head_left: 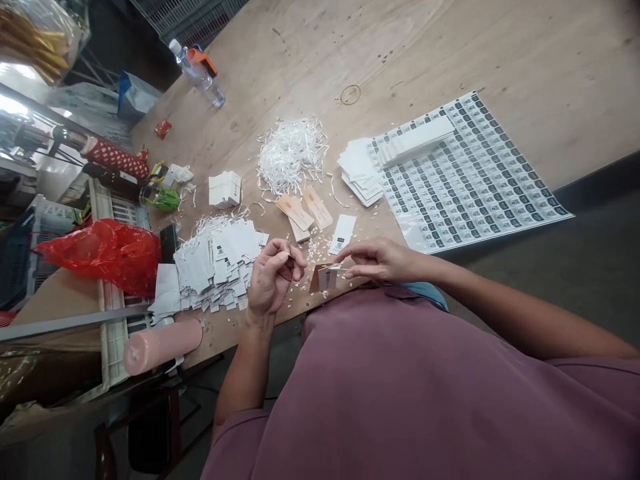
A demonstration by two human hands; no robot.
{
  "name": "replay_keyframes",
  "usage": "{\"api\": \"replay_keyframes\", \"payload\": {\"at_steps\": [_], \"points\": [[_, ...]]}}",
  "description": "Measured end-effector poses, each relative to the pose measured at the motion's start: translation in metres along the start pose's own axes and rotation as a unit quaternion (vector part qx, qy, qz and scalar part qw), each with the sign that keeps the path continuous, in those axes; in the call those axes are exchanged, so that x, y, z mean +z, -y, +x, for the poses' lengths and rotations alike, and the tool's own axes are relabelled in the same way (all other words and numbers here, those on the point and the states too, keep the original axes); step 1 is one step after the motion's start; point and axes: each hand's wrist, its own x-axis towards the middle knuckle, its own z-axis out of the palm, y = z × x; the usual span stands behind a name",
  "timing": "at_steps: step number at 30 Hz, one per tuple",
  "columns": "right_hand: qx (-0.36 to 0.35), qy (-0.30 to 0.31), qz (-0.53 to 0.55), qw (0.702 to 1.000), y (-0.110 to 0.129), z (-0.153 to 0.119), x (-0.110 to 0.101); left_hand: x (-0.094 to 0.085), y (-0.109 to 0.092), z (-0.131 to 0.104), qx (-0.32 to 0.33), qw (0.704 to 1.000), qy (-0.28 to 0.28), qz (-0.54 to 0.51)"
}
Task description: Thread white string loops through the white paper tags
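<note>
My left hand [274, 275] is raised over the table's near edge, thumb and fingertips pinched together. Something tiny may be between them, too small to make out. To its right, my right hand [377, 260] grips the top of a small folded card [327, 279], brown on one side and pale with print on the other. Small pale bits [314, 250] lie scattered around both hands. Just beyond are orange-tan cards [316, 208] and a single white printed card [343, 233]. A wide heap of white cards [220, 260] with strings spreads left of my left hand.
Behind lies a tangle of white strings [293, 157]. A sticker sheet [475, 180] carries a stack of white strips [417, 141], with white cards [360, 172] beside it. At left are a pink cylinder [163, 345], red plastic bag [107, 257] and water bottle [197, 73].
</note>
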Motion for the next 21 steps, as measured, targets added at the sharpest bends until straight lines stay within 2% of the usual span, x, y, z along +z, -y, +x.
{"api": "replay_keyframes", "payload": {"at_steps": [4,7,9,11,13,16,18,21], "points": [[-0.016,0.022,-0.051,0.998,0.005,0.001,-0.009,-0.009,-0.001,-0.001,-0.023,0.999,-0.007,0.022],[-0.028,0.009,-0.056,0.998,0.013,0.002,-0.016,-0.012,0.001,0.000,-0.027,0.987,0.008,0.160],[-0.023,-0.012,-0.045,0.999,0.017,0.003,-0.017,-0.011,0.003,0.000,-0.021,0.963,0.023,0.266],[-0.014,-0.034,-0.023,0.999,0.020,0.003,-0.017,-0.009,0.004,0.001,-0.014,0.944,0.033,0.329],[-0.025,-0.067,-0.006,0.997,0.021,0.004,-0.014,-0.008,0.006,0.000,-0.010,0.938,0.036,0.345],[-0.057,-0.117,0.020,0.991,0.023,0.006,-0.006,-0.006,0.010,-0.001,-0.016,0.943,0.038,0.329],[-0.026,-0.130,0.075,0.988,0.024,0.006,0.001,-0.005,0.014,-0.002,-0.021,0.948,0.033,0.315],[0.065,-0.142,0.163,0.974,0.023,0.006,0.012,-0.002,0.019,-0.003,-0.025,0.956,0.023,0.290]]}}
